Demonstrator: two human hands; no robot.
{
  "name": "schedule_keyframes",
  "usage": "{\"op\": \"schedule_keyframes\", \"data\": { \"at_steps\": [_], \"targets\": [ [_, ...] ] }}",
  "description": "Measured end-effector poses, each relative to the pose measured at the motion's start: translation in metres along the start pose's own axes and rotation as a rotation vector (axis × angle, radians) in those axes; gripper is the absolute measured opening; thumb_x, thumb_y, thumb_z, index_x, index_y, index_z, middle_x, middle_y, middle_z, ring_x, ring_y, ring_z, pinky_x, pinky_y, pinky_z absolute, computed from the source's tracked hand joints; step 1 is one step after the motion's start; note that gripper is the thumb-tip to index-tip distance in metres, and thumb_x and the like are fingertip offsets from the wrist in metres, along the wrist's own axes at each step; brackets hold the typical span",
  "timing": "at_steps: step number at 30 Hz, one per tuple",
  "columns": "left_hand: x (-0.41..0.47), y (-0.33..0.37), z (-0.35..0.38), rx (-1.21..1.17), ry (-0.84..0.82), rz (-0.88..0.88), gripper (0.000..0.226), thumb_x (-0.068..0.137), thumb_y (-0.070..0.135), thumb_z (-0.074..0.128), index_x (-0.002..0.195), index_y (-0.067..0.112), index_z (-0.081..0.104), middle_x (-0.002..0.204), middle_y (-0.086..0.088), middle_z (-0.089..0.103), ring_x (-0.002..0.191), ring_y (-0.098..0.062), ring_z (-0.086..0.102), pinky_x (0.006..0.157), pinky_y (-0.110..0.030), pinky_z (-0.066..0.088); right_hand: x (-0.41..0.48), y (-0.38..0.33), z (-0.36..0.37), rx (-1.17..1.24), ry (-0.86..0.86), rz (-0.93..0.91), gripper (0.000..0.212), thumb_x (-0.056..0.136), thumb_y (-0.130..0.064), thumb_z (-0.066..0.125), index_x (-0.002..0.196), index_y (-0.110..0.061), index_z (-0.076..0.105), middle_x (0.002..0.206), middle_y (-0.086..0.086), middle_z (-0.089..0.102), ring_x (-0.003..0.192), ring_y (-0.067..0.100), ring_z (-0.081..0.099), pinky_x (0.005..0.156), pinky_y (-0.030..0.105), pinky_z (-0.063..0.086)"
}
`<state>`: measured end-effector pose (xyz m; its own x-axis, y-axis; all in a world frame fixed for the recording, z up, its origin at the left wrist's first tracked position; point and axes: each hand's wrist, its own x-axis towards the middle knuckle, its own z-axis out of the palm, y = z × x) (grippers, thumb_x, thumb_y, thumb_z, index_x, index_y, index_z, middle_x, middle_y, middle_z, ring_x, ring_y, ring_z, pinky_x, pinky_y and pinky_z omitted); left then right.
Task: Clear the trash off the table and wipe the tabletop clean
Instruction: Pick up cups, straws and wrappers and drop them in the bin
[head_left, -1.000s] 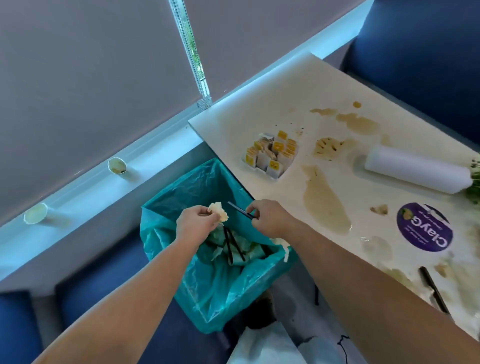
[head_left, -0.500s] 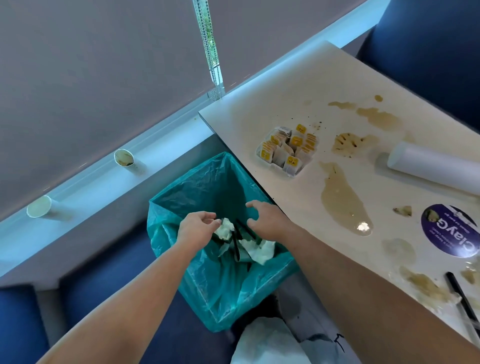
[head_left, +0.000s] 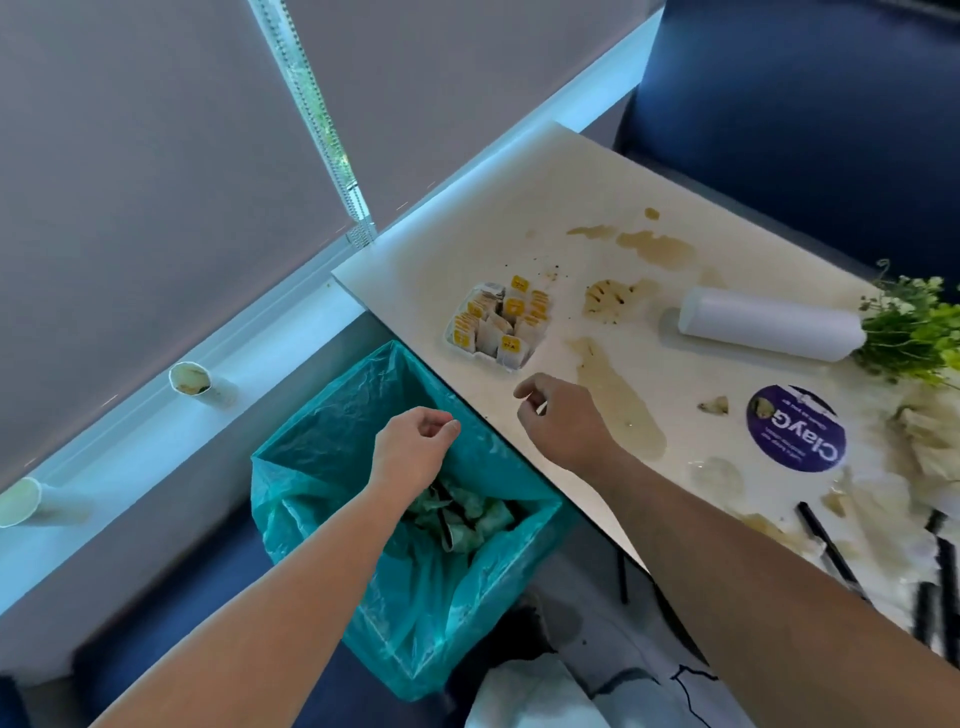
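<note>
Before you a smooth, pale tabletop (head_left: 467, 249) with wet, shiny brown spills (head_left: 618, 400), thin crinkled glossy teal plastic bin liner (head_left: 332, 452), paper sachets (head_left: 498, 325), smooth matt white roll (head_left: 769, 325), glossy purple sticker (head_left: 795, 428)

grey roller blinds (head_left: 156, 182), pale windowsill (head_left: 291, 332), blue seats (head_left: 805, 130)

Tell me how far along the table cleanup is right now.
Partly done. Crumpled trash sits in the teal-lined bin. Both the left hand and right hand are empty, so nothing is in hand. Left on the table: the packet tray, black sticks, crumpled napkins, and brown spills, none wiped yet.
</note>
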<state>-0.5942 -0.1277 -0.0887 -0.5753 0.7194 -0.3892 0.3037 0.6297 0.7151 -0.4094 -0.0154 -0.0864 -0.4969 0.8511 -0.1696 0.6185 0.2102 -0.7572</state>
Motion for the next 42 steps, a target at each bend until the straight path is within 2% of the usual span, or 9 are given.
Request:
{"op": "schedule_keyframes", "data": {
  "at_steps": [6, 9, 14, 17, 20, 23, 32, 37, 42],
  "targets": [
    [-0.013, 0.055, 0.049, 0.071, -0.088, 0.137, 0.014, 0.092, 0.038, 0.072, 0.102, 0.029, 0.075, 0.088, 0.018, 0.068, 0.082, 0.006, 0.06, 0.066, -0.01, 0.039, -0.024, 0.027, -0.062, 0.015, 0.18, 0.067, 0.015, 0.093, -0.017, 0.059, 0.105, -0.019, 0.068, 0.079, -0.007, 0.063, 0.069, 0.007, 0.059, 0.063, 0.02, 0.047],
    [-0.024, 0.076, 0.075, 0.076, -0.128, 0.184, 0.016, 0.092, 0.037, 0.073, 0.104, 0.027, 0.075, 0.089, 0.018, 0.068, 0.084, 0.004, 0.061, 0.069, -0.013, 0.042, -0.04, 0.042, -0.087, 0.037, 0.223, 0.105, 0.015, 0.093, -0.016, 0.057, 0.105, -0.019, 0.066, 0.076, -0.005, 0.063, 0.065, 0.009, 0.059, 0.059, 0.023, 0.048],
    [-0.055, 0.109, 0.129, 0.117, -0.206, 0.26, 0.014, 0.092, 0.038, 0.073, 0.102, 0.029, 0.074, 0.088, 0.02, 0.068, 0.082, 0.005, 0.06, 0.065, -0.009, 0.038, -0.08, 0.082, -0.132, 0.039, 0.355, 0.193, 0.014, 0.093, -0.014, 0.057, 0.102, -0.025, 0.061, 0.071, -0.009, 0.06, 0.06, 0.004, 0.058, 0.05, 0.01, 0.037],
    [-0.073, 0.122, 0.156, 0.139, -0.266, 0.294, 0.015, 0.092, 0.038, 0.073, 0.104, 0.029, 0.073, 0.09, 0.017, 0.069, 0.083, 0.006, 0.059, 0.061, -0.005, 0.039, -0.101, 0.107, -0.155, 0.019, 0.395, 0.272, 0.017, 0.093, -0.01, 0.054, 0.107, -0.017, 0.062, 0.074, -0.007, 0.061, 0.06, 0.004, 0.055, 0.049, 0.011, 0.038],
    [-0.088, 0.129, 0.177, 0.14, -0.32, 0.309, 0.016, 0.092, 0.036, 0.073, 0.105, 0.027, 0.073, 0.092, 0.016, 0.068, 0.083, 0.006, 0.058, 0.061, 0.0, 0.039, -0.121, 0.129, -0.171, -0.014, 0.345, 0.381, 0.026, 0.091, -0.011, 0.054, 0.116, -0.014, 0.059, 0.086, 0.003, 0.064, 0.07, 0.016, 0.058, 0.057, 0.022, 0.04],
    [-0.106, 0.136, 0.203, 0.194, -0.379, 0.334, 0.019, 0.091, 0.038, 0.074, 0.106, 0.027, 0.072, 0.093, 0.013, 0.067, 0.084, 0.003, 0.059, 0.062, -0.005, 0.037, -0.148, 0.156, -0.188, -0.013, 0.32, 0.481, 0.025, 0.088, -0.012, 0.056, 0.112, -0.014, 0.057, 0.099, 0.009, 0.063, 0.086, 0.027, 0.059, 0.068, 0.029, 0.043],
    [-0.158, 0.136, 0.259, 0.445, -0.558, 0.501, 0.029, 0.08, 0.04, 0.084, 0.105, 0.032, 0.071, 0.102, 0.009, 0.065, 0.093, -0.009, 0.062, 0.069, -0.012, 0.038, -0.225, 0.218, -0.211, -0.174, 0.143, 0.564, 0.02, 0.086, -0.016, 0.067, 0.104, -0.011, 0.06, 0.102, 0.007, 0.06, 0.093, 0.023, 0.056, 0.07, 0.029, 0.042],
    [-0.178, 0.13, 0.282, 0.655, -0.426, 0.664, 0.07, 0.07, 0.056, 0.085, 0.131, 0.038, 0.054, 0.13, 0.004, 0.034, 0.117, -0.012, 0.038, 0.091, -0.025, 0.042, -0.255, 0.232, -0.206, -0.233, 0.11, 0.553, 0.021, 0.086, -0.02, 0.068, 0.104, -0.013, 0.06, 0.099, 0.003, 0.057, 0.086, 0.021, 0.054, 0.059, 0.028, 0.038],
    [-0.184, 0.128, 0.296, 0.778, -0.441, 0.658, 0.078, 0.077, 0.05, 0.082, 0.143, 0.029, 0.046, 0.135, -0.002, 0.043, 0.125, -0.022, 0.045, 0.098, -0.034, 0.047, -0.27, 0.242, -0.196, -0.265, 0.105, 0.57, 0.023, 0.089, -0.022, 0.067, 0.108, -0.014, 0.059, 0.103, 0.002, 0.053, 0.088, 0.021, 0.054, 0.067, 0.03, 0.043]
  ]
}}
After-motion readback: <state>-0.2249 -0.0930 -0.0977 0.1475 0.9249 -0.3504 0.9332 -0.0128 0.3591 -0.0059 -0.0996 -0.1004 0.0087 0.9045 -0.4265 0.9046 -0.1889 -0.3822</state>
